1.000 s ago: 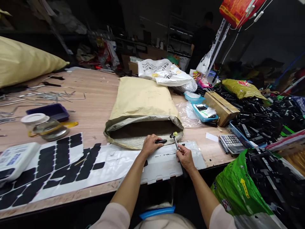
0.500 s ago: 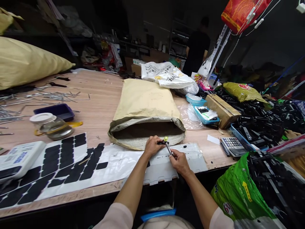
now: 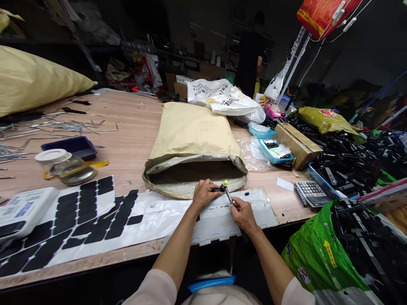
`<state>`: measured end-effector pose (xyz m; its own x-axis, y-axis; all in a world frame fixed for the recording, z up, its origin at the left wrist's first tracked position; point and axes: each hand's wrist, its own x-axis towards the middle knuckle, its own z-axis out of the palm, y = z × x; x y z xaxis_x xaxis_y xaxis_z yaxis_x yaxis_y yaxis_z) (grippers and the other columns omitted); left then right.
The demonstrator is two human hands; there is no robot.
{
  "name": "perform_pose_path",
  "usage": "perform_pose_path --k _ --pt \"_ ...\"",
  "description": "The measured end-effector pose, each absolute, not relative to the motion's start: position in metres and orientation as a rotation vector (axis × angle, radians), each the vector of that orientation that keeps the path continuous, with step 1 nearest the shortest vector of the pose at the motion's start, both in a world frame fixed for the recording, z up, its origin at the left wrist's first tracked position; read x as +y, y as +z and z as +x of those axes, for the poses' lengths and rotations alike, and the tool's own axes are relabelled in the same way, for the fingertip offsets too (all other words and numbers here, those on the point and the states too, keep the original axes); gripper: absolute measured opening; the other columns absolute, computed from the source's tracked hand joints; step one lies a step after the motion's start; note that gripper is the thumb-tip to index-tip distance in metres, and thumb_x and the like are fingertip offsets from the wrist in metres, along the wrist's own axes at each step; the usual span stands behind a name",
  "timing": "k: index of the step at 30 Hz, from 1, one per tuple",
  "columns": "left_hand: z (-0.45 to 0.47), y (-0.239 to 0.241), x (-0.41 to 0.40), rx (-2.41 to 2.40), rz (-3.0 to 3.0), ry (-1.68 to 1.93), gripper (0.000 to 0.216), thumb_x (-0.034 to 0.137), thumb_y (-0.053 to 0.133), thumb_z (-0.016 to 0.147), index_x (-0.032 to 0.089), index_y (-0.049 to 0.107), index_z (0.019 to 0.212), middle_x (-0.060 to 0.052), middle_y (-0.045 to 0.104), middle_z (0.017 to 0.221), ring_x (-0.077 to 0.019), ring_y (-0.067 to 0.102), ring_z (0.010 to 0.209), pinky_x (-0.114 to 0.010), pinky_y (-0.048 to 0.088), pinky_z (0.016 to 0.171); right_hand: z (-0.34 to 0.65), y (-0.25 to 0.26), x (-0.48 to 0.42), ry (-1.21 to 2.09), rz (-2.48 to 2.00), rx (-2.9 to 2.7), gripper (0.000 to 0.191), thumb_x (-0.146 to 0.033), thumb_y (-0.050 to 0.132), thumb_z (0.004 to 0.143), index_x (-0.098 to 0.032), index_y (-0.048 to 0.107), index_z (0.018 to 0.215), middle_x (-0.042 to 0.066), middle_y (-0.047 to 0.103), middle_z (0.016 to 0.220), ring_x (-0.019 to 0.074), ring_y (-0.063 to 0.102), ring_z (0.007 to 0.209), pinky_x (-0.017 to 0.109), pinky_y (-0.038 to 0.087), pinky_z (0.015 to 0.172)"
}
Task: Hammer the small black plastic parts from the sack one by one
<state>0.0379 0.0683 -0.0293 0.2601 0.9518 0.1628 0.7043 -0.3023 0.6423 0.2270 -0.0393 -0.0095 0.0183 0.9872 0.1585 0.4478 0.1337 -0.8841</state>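
Observation:
My left hand [image 3: 203, 193] pinches a small black part [image 3: 216, 189] against the grey-white board [image 3: 208, 226] at the table's front edge. Closed around a tool that looks like a small hammer is my right hand [image 3: 244, 213]. The hammer [image 3: 229, 196] has a shiny metal shaft and a yellow-green head, which sits right beside the black part; whether the two touch I cannot tell. Just beyond my hands lies a cream sack [image 3: 197, 131], its dark mouth facing me. A tiny black piece [image 3: 247, 194] rests on the board to the right.
Left are black adhesive pads [image 3: 85, 203] on white sheets, a white scale [image 3: 28, 212], a jar [image 3: 71, 169], a dark tray [image 3: 73, 146] and metal rods. Right are a calculator [image 3: 313, 192], blue baskets, a cardboard box [image 3: 295, 144] and a green sack [image 3: 308, 250]. A person stands behind.
The hammer and my right hand have shifted slightly right, and the hammer's head sits a little higher. My left hand stays almost in place. The person behind has moved left.

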Motion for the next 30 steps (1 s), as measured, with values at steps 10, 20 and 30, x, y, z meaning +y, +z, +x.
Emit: perform_pose_path --k 10,20,30 --pt "0.037 -0.023 0.067 1.495 2.061 0.748 0.020 0.043 0.075 0.078 0.030 0.080 0.093 -0.002 0.067 0.096 -0.0248 0.052 0.100 -0.036 0.041 0.091 0.240 -0.023 -0.030 1.040 -1.299 -1.144 0.038 -0.035 0.060 0.084 -0.013 0.069 0.112 -0.004 0.057 0.062 0.0091 0.048 0.040 0.021 0.040 0.040" --pt "0.018 0.025 -0.049 0.939 1.673 0.550 0.033 0.049 0.061 0.085 0.024 0.072 0.102 -0.004 0.072 0.104 -0.0232 0.062 0.098 -0.030 0.048 0.087 0.243 -0.028 -0.024 1.075 -1.232 -1.083 0.030 -0.034 0.059 0.083 -0.014 0.070 0.103 -0.005 0.057 0.061 0.0086 0.051 0.040 0.019 0.039 0.039" --pt "0.031 -0.114 -0.104 1.278 1.646 -0.175 0.047 0.046 0.058 0.078 0.030 0.070 0.120 -0.007 0.071 0.122 -0.0358 0.058 0.125 -0.047 0.043 0.107 0.240 -0.028 -0.027 1.049 -1.282 -1.154 0.036 -0.034 0.060 0.082 -0.013 0.070 0.110 -0.005 0.056 0.060 0.0078 0.048 0.039 0.018 0.039 0.037"
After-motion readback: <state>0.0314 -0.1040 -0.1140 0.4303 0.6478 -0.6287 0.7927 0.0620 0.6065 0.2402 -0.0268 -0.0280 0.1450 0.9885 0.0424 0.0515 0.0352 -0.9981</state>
